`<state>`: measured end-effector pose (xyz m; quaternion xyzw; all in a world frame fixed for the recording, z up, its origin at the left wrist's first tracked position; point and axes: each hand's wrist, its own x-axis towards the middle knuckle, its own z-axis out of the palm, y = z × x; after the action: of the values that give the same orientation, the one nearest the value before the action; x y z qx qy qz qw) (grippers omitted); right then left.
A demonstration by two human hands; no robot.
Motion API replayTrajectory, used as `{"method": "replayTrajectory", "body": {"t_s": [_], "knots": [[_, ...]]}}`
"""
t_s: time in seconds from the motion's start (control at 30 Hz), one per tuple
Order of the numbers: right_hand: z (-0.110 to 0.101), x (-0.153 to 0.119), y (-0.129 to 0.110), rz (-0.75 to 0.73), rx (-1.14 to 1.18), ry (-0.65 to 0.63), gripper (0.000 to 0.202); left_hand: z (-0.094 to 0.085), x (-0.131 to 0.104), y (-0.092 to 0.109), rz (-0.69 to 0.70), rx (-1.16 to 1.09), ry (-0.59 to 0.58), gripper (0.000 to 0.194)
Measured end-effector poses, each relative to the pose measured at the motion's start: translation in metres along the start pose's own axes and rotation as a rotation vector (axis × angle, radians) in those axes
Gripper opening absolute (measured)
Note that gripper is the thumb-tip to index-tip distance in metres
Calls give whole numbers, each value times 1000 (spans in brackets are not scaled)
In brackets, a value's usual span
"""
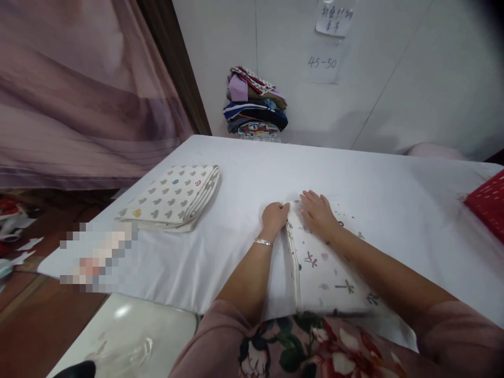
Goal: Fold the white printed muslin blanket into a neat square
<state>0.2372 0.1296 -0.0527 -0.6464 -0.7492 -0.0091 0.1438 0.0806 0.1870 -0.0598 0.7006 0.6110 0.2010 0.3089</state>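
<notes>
A folded white cloth printed with small palm trees and dots lies on the white-covered table, right in front of my body. At its far left corner, my left hand pinches the layered edge between thumb and fingers; a silver bracelet is on that wrist. My right hand rests flat on the top of the same cloth, fingers stretched out and partly spread. My right forearm covers part of the print. To the left lies another folded cloth, white with grey mushroom-like shapes, apart from both hands.
Stacked folded fabrics stand beyond the table's far edge by the wall. A red item with white dashes sits at the right edge. A pink curtain hangs at left. Below the near left edge is a white surface with clear plastic.
</notes>
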Motion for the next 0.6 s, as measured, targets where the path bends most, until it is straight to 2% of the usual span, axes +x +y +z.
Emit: {"method": "replayTrajectory", "body": {"t_s": [0.13,0.27,0.37,0.5,0.6], "knots": [[8,-22,-33,-38,28,-134,56,-1,2,0,-17,-32,-16,40],[11,-25,-40,-16,44,-177,55,-2,2,-1,-15,-52,-25,43],[3,-27,-38,-24,136,-137,50,-1,3,-3,1,-61,-9,46],[-16,-43,-49,7,288,26,35,1,3,-6,36,-73,28,47],[-24,-55,-65,137,327,-3,27,1,2,-6,55,-88,48,46]]}}
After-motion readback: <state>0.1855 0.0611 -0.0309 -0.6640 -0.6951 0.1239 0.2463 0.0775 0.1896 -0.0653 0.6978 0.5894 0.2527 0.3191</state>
